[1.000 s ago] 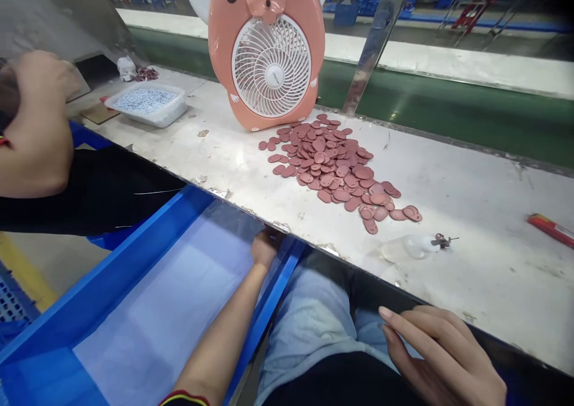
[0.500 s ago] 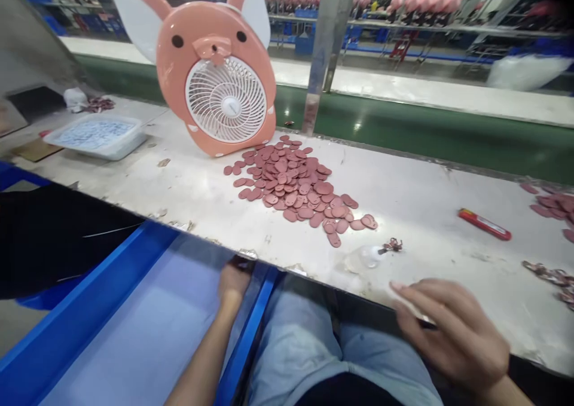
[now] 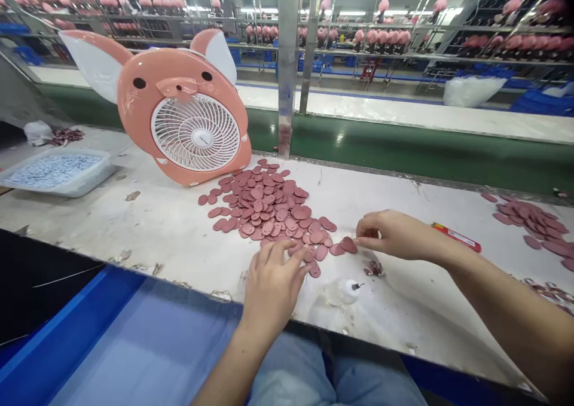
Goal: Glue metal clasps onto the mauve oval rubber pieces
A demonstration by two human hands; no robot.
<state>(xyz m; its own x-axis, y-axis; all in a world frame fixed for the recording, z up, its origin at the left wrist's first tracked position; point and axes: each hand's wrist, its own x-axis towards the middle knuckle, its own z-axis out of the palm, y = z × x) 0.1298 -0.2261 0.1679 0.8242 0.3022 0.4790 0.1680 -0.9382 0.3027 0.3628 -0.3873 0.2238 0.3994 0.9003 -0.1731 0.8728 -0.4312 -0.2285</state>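
Observation:
A heap of dull-red oval pieces [image 3: 269, 205], with small holes in some, lies on the workbench. My left hand [image 3: 273, 277] rests over the heap's front edge, fingers apart and touching several pieces. At the heap's right end, my right hand [image 3: 390, 232] has thumb and forefinger closed at the edge of one dull-red oval piece [image 3: 348, 244]. Between my hands and nearer to me is a small clear bottle [image 3: 345, 291] with a dark tip. A little bunch of brown-and-white bits [image 3: 373, 268] sits below my right hand.
Behind the heap stands a pink pig-shaped fan [image 3: 183, 116]. Farther left is a white tray [image 3: 92, 182] of small bluish pieces. A red box cutter [image 3: 457, 237] lies beyond my right forearm, near a second pile of oval pieces [image 3: 533, 220]. A metal post [image 3: 287, 65] rises behind the bench.
My left hand has come up from below the bench edge onto the heap. My right hand has moved from the bench's front edge to the heap's right end. The view has tilted up.

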